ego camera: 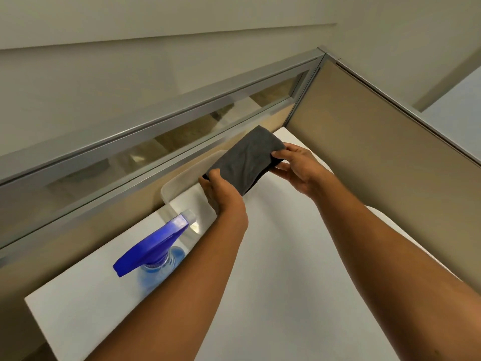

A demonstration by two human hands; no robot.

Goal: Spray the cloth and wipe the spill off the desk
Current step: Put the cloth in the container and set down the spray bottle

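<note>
A folded dark grey cloth (247,157) is held up above the far part of the white desk (286,269). My left hand (221,194) pinches its near left corner, and my right hand (296,165) grips its right edge. A spray bottle (156,251) with a blue trigger head and blue liquid stands on the desk to the left, beside my left forearm, with neither hand on it. I cannot make out a spill on the white surface.
A white plastic tray (182,186) lies against the back partition, partly behind my left hand. Tan cubicle panels with a metal-framed glass strip (156,131) close off the desk at the back and on the right.
</note>
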